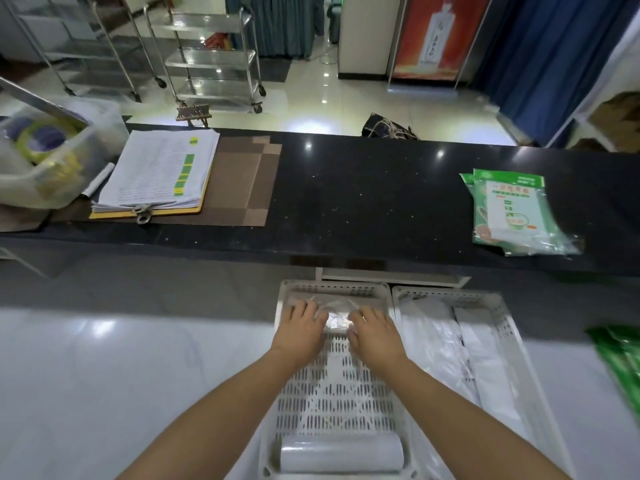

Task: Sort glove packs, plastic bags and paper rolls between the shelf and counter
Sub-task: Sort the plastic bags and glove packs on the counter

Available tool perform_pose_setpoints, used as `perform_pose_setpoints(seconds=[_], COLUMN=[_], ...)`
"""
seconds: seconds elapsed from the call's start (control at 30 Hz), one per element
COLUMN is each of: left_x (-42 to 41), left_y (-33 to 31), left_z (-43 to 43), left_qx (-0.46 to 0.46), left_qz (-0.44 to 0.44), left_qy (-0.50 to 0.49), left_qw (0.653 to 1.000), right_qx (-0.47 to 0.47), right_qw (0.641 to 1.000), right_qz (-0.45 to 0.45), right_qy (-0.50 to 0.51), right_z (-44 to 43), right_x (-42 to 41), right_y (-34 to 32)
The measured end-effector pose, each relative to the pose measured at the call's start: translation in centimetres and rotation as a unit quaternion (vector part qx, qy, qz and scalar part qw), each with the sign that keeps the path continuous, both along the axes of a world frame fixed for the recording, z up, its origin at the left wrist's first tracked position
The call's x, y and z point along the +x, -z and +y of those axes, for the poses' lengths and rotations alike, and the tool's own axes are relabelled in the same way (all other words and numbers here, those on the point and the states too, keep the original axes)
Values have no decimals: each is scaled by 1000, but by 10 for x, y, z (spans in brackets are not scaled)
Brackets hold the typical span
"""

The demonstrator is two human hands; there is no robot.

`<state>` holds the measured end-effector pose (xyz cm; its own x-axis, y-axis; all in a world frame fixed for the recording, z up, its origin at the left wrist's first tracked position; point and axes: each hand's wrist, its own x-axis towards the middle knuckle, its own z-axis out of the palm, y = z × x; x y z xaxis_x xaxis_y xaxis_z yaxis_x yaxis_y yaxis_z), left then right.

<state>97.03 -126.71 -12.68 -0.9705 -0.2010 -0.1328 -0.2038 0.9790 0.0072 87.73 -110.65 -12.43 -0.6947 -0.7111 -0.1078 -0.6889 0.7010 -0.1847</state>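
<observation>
Left basket [332,393], far end: crumpled plastic bag [335,319] gripped by curled fingers of left hand [300,329] and right hand [376,333]; paper roll [341,457] near end.

The black counter [363,188] has a bare stretch between the placemat [242,188] and the glove packs [512,209]. The left tray's [273,420] floor lies open between the roll [341,452] and the crumpled plastic bag [334,318]; bags [433,337] fill the right tray [510,327].

Dim indoor light; white glints dot the glossy black stone counter [363,188] and the pale polished floor tiles [329,95]; edges bend and blur
</observation>
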Motion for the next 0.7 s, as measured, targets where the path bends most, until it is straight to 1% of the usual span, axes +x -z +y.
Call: perform_pose_setpoints(seconds=[0.13,0.3,0.4,0.53,0.7], left_x=[-7,-27,-45,-70,-97], left_y=[-21,-50,-62,-74,-87], left_z=[23,70,109,183,303], left_qx=[21,-13,-14,-13,14], left_qz=[7,6,7,33,52], left_qy=[16,71,80,94,92], left_qw=[1000,997,997,995,994], right_qx=[-48,-70,-68,-77,-76], right_qw=[998,993,988,979,973], right_qz=[12,9,-2,-15,-8], right_qy=[35,98,142,190,219], right_z=[28,81,128,208,335], right_x=[-4,-17,-27,-42,-54], right_y=[-23,-51,-60,-68,-77])
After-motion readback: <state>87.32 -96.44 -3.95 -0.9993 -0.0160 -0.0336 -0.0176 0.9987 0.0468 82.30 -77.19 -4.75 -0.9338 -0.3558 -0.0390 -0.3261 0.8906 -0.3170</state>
